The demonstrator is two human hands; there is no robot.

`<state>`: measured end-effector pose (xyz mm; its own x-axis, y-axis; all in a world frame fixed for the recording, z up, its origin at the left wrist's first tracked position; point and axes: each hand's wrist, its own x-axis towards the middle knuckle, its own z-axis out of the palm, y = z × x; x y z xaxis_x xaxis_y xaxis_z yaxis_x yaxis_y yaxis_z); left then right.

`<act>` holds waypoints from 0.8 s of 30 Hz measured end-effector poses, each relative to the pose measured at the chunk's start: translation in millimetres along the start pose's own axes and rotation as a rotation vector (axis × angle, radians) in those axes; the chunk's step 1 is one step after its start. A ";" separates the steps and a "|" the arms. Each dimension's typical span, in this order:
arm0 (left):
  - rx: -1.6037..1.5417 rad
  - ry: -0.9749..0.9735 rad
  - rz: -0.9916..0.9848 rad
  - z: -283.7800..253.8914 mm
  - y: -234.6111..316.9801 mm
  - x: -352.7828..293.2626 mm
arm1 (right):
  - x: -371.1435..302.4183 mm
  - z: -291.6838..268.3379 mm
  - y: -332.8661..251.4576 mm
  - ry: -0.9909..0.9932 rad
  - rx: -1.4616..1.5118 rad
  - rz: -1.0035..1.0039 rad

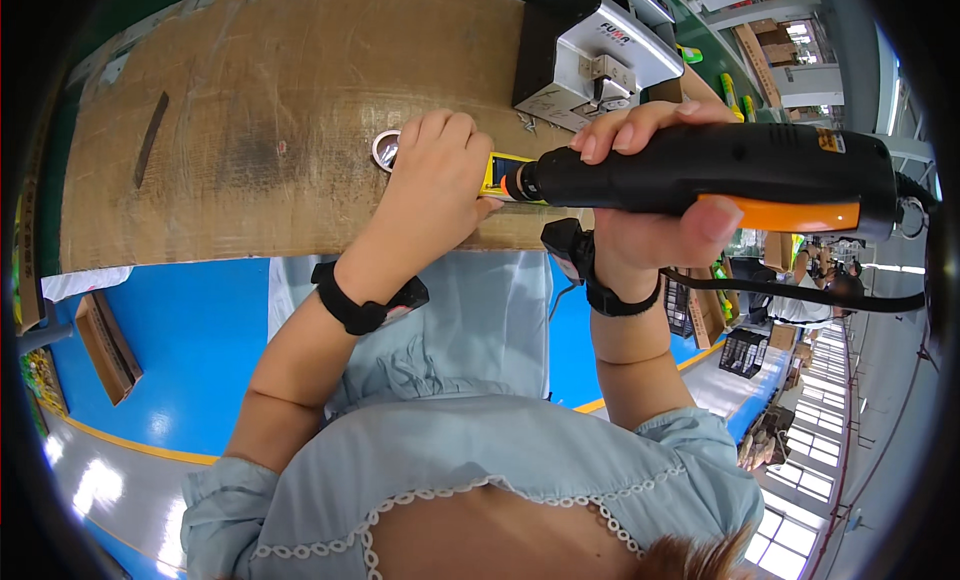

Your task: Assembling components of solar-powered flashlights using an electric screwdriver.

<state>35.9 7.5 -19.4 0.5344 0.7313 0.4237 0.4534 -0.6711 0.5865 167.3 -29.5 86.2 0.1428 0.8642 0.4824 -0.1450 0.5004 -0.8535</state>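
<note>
My right hand (660, 200) is wrapped round a black electric screwdriver (720, 170) with an orange lever. The tool lies nearly level, its tip toward the left. That tip meets a yellow part (493, 175) with a dark opening, at the near edge of the cardboard-covered bench. My left hand (435, 175) is closed over the part's left end and hides most of it. Just left of those fingers, a small shiny ring (385, 151) rests on the cardboard.
A silver and black screw feeder (605, 70) stands beyond my right hand, with loose screws (527, 121) near its base. Worn cardboard (250, 110) covers the bench. The screwdriver's black cable (800, 292) loops at the right. An open cardboard box (108, 348) sits at lower left on the blue floor.
</note>
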 end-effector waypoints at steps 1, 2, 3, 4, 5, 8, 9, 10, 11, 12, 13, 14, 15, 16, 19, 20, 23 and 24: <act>-0.004 -0.005 0.001 0.1 -0.2 0.4 | 0.1 -1.1 2.2 -0.001 0.009 -0.014; -0.007 -0.010 0.001 0.0 -0.4 0.5 | 0.1 -2.5 4.8 -0.003 0.006 -0.012; -0.008 -0.008 -0.002 -0.1 -0.4 0.6 | 0.0 -4.0 7.8 -0.014 -0.004 -0.025; -0.012 -0.003 0.005 -0.2 -0.6 0.5 | -0.8 -5.1 10.9 -0.026 -0.010 -0.039; -0.016 0.003 0.010 -0.1 -0.6 0.1 | -2.6 -4.7 13.4 -0.030 -0.007 -0.036; -0.009 -0.010 -0.004 1.2 0.9 -1.3 | -6.9 -1.4 19.0 -0.018 0.021 0.044; -0.008 -0.008 -0.009 1.3 1.1 -1.6 | -7.5 -0.6 20.1 -0.032 0.041 0.040; -0.013 0.003 -0.008 0.8 0.4 -1.7 | -8.2 0.6 21.3 -0.045 0.062 0.036; -0.017 0.014 -0.006 0.3 0.1 -2.0 | -9.7 1.6 21.7 -0.048 0.065 0.038; -0.014 0.015 -0.010 0.9 0.3 -2.6 | -11.9 2.5 21.6 -0.051 0.057 0.025; -0.009 0.014 -0.020 2.5 0.7 -2.3 | -12.6 2.8 21.8 -0.056 0.049 0.011; -0.004 0.013 -0.029 3.1 1.0 -1.9 | -12.7 2.7 22.4 -0.061 0.052 0.010; 0.000 0.017 -0.031 2.6 1.3 -1.2 | -12.9 2.4 23.0 -0.063 0.045 -0.006; 0.003 0.014 -0.037 2.6 2.2 -1.6 | -14.4 1.8 23.4 -0.063 0.037 -0.021; 0.019 -0.003 -0.045 2.4 1.8 -0.5 | -14.8 -0.2 25.6 -0.071 0.023 -0.024; 0.029 -0.019 -0.047 2.4 1.6 0.2 | -14.6 -0.1 23.6 -0.071 0.024 -0.029; 0.086 -0.050 -0.065 -0.5 0.3 1.5 | -5.5 -8.3 17.3 -0.100 -0.113 -0.103; 0.090 -0.044 -0.057 -1.8 0.3 1.6 | 2.2 -22.4 12.7 -0.134 0.037 -0.189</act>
<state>35.6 8.6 -17.3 0.5355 0.7641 0.3597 0.5453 -0.6381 0.5436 187.8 -22.4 72.0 0.0396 0.7529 0.6570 -0.1641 0.6534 -0.7390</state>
